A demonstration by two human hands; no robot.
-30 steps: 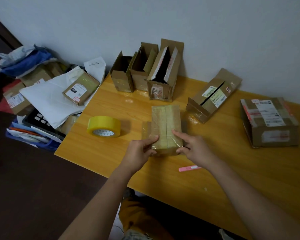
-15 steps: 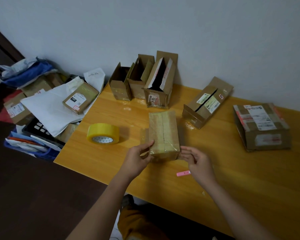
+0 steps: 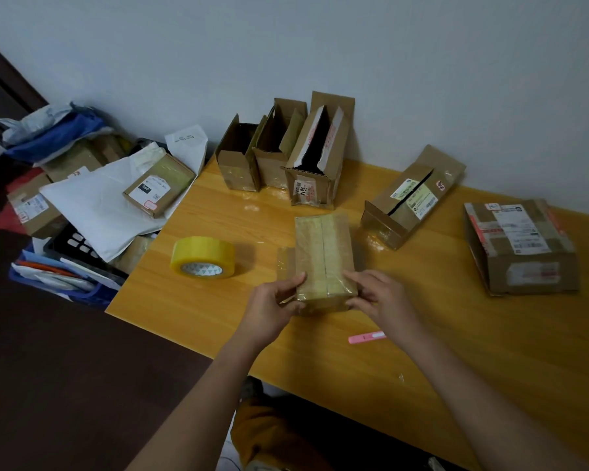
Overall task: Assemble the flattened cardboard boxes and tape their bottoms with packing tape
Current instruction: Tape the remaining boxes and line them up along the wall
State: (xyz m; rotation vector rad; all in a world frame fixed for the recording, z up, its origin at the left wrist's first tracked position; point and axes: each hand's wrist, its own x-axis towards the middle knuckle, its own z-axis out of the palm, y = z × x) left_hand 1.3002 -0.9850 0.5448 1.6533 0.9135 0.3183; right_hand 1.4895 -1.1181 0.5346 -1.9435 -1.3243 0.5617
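A small cardboard box (image 3: 322,253) stands on the wooden table (image 3: 422,334), its taped bottom facing up with yellowish tape along the centre seam. My left hand (image 3: 272,305) grips its near left corner, thumb on top. My right hand (image 3: 383,300) holds the near right corner, fingers on the top edge and side. A roll of yellow packing tape (image 3: 203,257) lies flat to the left of the box. A pink cutter (image 3: 366,337) lies on the table just below my right wrist.
Three open boxes (image 3: 279,154) stand at the wall. A long box (image 3: 410,198) lies right of centre, and a labelled box (image 3: 521,246) at far right. Left of the table is a pile of parcels, white mailers (image 3: 96,205) and bags.
My right hand left the box's top, dropped beside it, then came back to the near right corner. My left hand has stayed on the near left corner. The box stays in place.
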